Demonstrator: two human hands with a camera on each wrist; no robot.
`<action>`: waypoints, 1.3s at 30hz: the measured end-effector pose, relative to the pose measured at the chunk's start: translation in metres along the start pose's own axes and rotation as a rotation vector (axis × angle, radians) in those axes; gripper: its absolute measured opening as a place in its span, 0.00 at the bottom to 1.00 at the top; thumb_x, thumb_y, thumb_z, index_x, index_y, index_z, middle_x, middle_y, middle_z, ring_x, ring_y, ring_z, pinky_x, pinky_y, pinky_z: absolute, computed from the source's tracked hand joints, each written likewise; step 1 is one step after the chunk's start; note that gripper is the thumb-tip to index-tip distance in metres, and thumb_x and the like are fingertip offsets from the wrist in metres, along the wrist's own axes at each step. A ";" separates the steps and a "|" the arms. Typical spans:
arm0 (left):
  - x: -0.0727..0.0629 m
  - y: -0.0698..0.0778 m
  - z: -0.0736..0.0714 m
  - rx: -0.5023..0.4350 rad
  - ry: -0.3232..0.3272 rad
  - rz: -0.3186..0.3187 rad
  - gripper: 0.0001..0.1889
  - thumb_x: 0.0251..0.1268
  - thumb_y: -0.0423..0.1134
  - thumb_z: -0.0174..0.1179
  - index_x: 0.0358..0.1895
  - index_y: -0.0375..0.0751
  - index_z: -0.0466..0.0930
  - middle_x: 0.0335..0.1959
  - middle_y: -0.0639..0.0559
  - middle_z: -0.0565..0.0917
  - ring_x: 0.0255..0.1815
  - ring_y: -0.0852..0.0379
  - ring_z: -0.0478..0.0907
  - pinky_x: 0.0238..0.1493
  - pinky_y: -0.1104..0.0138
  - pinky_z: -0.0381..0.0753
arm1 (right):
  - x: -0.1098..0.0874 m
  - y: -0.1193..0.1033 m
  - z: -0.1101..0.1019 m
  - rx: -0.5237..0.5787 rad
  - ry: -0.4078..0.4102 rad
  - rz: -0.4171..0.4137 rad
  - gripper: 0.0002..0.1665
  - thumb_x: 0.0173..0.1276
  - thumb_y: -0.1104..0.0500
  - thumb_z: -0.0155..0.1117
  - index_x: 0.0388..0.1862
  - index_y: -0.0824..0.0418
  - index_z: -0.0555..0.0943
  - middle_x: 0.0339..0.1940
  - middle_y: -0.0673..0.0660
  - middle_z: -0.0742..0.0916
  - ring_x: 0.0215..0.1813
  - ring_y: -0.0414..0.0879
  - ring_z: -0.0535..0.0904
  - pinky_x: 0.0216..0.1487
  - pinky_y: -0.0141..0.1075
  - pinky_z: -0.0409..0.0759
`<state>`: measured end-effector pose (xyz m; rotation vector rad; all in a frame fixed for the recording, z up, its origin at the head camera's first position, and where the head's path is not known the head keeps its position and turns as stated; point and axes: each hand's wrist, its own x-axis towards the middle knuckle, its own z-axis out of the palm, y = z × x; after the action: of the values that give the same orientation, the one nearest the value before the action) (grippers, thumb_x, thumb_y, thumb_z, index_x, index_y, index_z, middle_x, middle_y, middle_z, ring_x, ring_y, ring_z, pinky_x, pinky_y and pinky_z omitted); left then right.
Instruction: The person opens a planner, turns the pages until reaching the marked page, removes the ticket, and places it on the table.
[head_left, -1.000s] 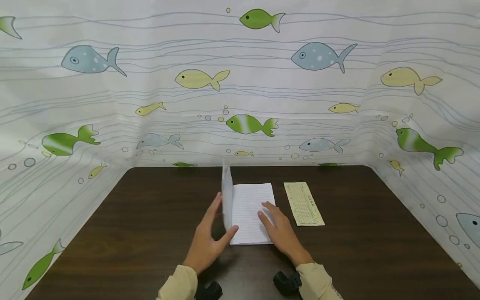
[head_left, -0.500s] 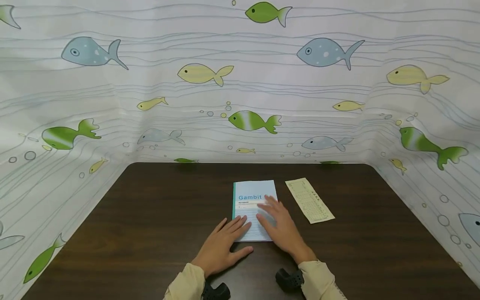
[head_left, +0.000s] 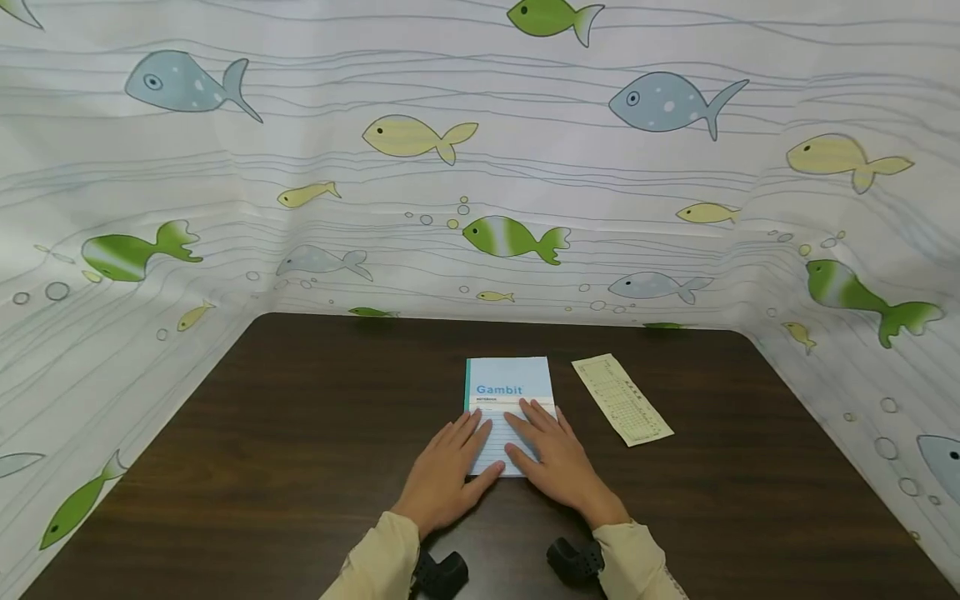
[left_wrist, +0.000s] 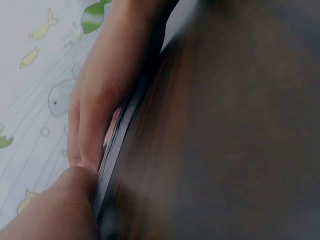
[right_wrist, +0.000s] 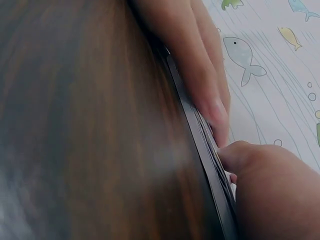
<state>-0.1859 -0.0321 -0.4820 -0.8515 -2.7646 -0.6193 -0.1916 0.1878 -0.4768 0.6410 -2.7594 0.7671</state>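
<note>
A closed notebook (head_left: 512, 373) with a pale blue cover, a green spine and the word Gambit lies on the dark table, its lower part covered by both hands. My left hand (head_left: 448, 471) rests on its lower left, fingers extended and thumb toward the near edge. On the lower right my right hand (head_left: 558, 458) lies with fingers spread over the cover. From low down, the left wrist view shows the notebook's thin page edge (left_wrist: 114, 159) beside the fingers. In the right wrist view the page edge (right_wrist: 202, 140) runs under the fingertips.
A yellow printed slip of paper (head_left: 622, 400) lies right of the notebook on the dark wooden table (head_left: 247, 467). White fabric (head_left: 420, 75) printed with fish encloses the table at the back and both sides.
The notebook's cover, raised by the left hand a second ago, is now down flat. The left hand has moved right onto the cover. The right hand stays on the notebook.
</note>
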 end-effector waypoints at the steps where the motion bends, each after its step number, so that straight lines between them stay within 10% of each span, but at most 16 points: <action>1: 0.004 -0.001 0.002 0.014 0.013 -0.008 0.35 0.81 0.62 0.46 0.79 0.41 0.66 0.81 0.43 0.63 0.82 0.45 0.57 0.80 0.47 0.58 | 0.002 -0.001 0.001 0.002 0.011 -0.005 0.32 0.78 0.45 0.58 0.74 0.60 0.76 0.79 0.64 0.70 0.82 0.60 0.59 0.80 0.66 0.47; 11: 0.035 -0.001 0.016 0.065 0.070 -0.082 0.30 0.84 0.50 0.45 0.78 0.35 0.65 0.80 0.39 0.63 0.82 0.40 0.55 0.81 0.49 0.56 | 0.014 -0.009 0.007 0.014 0.022 0.051 0.32 0.80 0.45 0.55 0.74 0.61 0.76 0.79 0.65 0.70 0.82 0.61 0.58 0.80 0.66 0.45; 39: 0.033 0.004 0.013 0.052 0.093 -0.100 0.29 0.83 0.48 0.47 0.76 0.31 0.67 0.78 0.36 0.65 0.81 0.43 0.59 0.80 0.51 0.60 | 0.013 -0.008 0.011 0.055 0.068 0.055 0.30 0.82 0.47 0.53 0.72 0.64 0.77 0.79 0.66 0.70 0.82 0.60 0.59 0.80 0.66 0.46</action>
<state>-0.2115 -0.0071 -0.4831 -0.6605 -2.7396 -0.5851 -0.2007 0.1711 -0.4783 0.5404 -2.7132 0.8629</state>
